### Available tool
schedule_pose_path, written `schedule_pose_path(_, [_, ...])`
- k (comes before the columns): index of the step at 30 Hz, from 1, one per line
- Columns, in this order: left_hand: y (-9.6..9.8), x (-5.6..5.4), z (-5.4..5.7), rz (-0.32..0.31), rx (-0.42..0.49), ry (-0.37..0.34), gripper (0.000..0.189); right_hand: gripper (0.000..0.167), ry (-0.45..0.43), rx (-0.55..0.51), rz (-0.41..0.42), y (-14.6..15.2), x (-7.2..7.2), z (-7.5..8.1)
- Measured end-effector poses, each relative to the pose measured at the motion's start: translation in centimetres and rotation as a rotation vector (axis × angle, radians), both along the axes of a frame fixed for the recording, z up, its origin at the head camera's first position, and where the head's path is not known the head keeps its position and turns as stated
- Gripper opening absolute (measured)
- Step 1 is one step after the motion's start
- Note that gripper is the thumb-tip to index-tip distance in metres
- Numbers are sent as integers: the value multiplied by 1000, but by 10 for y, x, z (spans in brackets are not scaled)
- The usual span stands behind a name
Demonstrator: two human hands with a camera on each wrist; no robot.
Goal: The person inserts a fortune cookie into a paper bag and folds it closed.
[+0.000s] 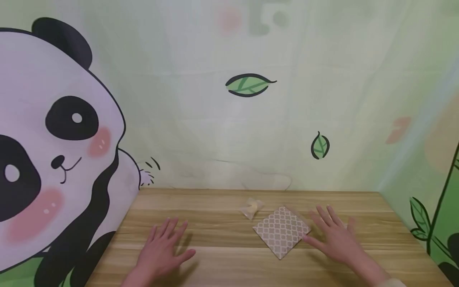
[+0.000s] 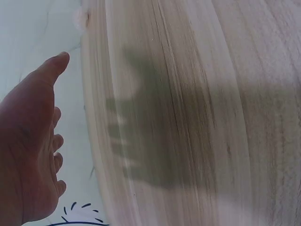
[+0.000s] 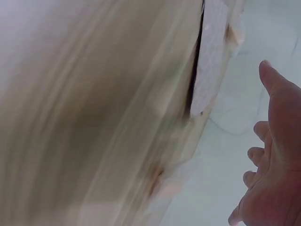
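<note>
Much tabletop (image 1: pixel 222 255) separates left hand (image 1: pixel 160 249) from edge of patterned square (image 1: pixel 281 232).

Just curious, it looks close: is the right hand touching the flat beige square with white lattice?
Apart: the right wrist view shows pale green backdrop between the right hand and the square.

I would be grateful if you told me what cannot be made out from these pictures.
- Square's underside: head view, turned down toward the table.
- Rear packet's contents: head view, too small to identify.
- Lower packet's shape and contents: right wrist view, blurred.
- Right sleeve: head view, mostly cut off by the bottom edge.
- Panda's far side: head view, cut off by the left edge.
</note>
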State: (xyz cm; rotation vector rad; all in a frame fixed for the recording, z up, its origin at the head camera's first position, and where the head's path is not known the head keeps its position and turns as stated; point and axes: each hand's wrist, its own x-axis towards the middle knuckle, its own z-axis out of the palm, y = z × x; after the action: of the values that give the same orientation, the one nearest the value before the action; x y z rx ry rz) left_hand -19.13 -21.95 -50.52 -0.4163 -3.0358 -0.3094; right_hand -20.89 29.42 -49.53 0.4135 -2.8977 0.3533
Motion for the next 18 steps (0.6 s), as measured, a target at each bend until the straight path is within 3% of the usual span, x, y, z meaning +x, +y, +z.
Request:
schedule_pose_path(5, [4,-1,2,-32,11,-11,90,84,-10,-17,51,-14,-15,3])
schedule_pose_path(10, [7,-3,3,-78,26,-26,91,84,-33,-55,123,-22,-30,-3])
schedule_pose_path(18, [13,-3,2,-142,28,-23,91,82,-61,-70,175,-30,-55,-34])
